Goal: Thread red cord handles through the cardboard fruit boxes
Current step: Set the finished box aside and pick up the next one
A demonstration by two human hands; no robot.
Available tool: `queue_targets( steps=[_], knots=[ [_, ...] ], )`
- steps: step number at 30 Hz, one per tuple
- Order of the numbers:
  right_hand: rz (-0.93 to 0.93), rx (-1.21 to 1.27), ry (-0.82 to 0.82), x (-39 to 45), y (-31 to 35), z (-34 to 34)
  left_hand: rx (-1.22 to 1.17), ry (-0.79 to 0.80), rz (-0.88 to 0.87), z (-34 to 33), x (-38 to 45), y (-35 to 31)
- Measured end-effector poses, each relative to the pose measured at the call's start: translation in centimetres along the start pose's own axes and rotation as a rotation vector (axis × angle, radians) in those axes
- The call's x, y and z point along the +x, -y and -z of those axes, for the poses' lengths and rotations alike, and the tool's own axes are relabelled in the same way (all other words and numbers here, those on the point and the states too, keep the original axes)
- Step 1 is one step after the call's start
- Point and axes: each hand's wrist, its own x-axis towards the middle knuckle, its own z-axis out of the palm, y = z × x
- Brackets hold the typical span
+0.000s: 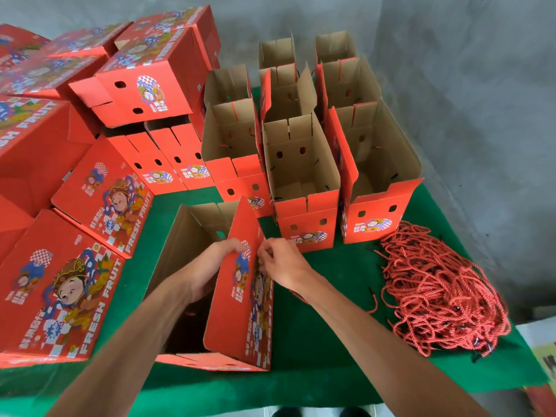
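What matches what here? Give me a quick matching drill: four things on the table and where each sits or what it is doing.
Things:
1. pile of red cords
2. left hand
3. right hand
4. open upright boxes

Places or states:
A. inside the near box, behind its printed panel
B. in rows at the back
C. on the green cloth, right side
D. pinching at the panel's outer face

Pairs: 1-C, 2-A, 3-D, 4-B

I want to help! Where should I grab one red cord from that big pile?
Pinch one of the loose ends straying from the cord pile along its left edge, near the right hand. Come from the left; the middle looks tangled, so a free end should pull out more easily.
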Motion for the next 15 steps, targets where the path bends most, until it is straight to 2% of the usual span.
queue_targets(
  steps=[3, 6, 10, 15],
  knots=[
    [-0.116, 0.314, -0.018, 0.2, -0.9, -0.2, -0.019, 0.021, -0.037, -0.2, 0.4, 0.1],
    [-0.089, 0.406, -0.050, -0.2, -1.9, -0.1, -0.088, 0.066, -0.017, -0.5, 0.6, -0.2],
    [-0.083, 0.507, -0.043, -0.7, -2.9, -0.6, 0.091, -0.155, -0.035, -2.2, 1.3, -0.7],
    [-0.074, 0.594, 0.004, -1.2, -4.5, -0.3, 0.332, -0.249, -0.112, -3.2, 2.6, -0.6]
  ],
)
